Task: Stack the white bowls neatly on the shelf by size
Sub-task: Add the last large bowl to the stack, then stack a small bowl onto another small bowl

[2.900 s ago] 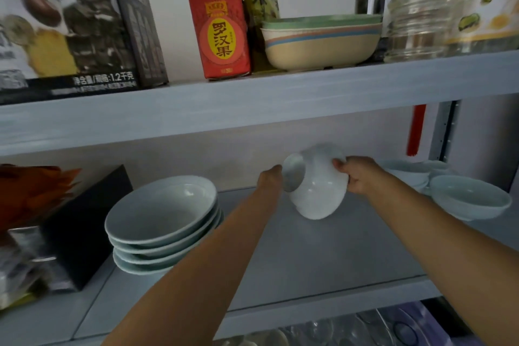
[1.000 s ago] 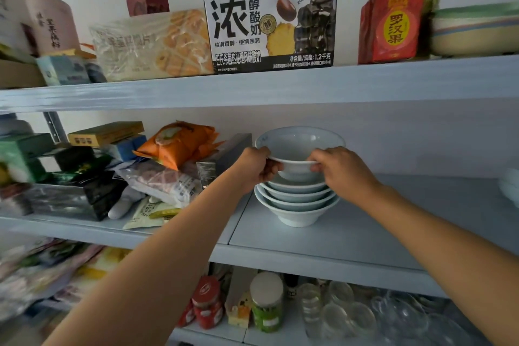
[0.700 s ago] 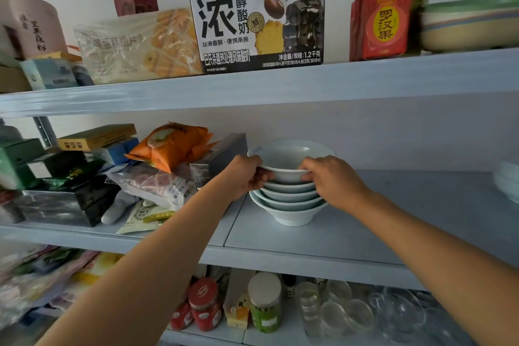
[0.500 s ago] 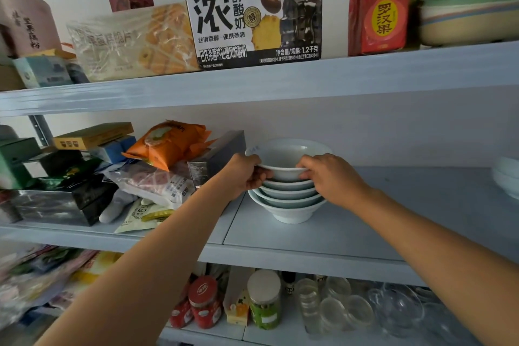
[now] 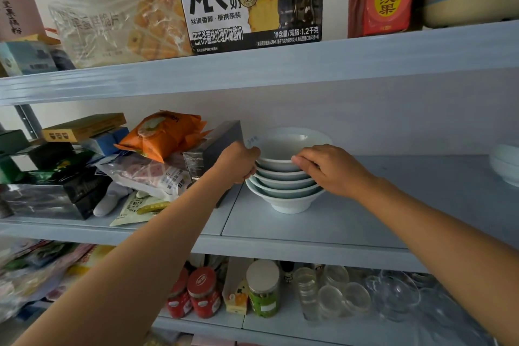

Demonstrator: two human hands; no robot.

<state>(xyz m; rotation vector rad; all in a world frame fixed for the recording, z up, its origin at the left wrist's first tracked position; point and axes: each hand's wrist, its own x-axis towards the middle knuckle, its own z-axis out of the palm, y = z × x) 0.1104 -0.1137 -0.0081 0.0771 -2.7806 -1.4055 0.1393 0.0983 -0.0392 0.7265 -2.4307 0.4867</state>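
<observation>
Frame centre: the left hand (image 5: 238, 163) and right hand (image 5: 334, 170) grip the top white bowl (image 5: 283, 146) by its sides, seating it on the bowl stack (image 5: 283, 191) on the middle shelf (image 5: 309, 227). Likely next: release gently, then fetch the spare bowls (image 5: 505, 166) at the right edge.

Single head-worn wide-angle view, close to the shelving, facing forward and slightly down; middle shelf (image 5: 309, 230) centred, upper shelf (image 5: 280, 67) across top, lower shelf (image 5: 275, 330) at near bottom edge.

Both hands (image 5: 238, 163) (image 5: 334, 168) grip the top bowl (image 5: 283, 146) (stacked, middle shelf (image 5: 309, 233)).
</observation>
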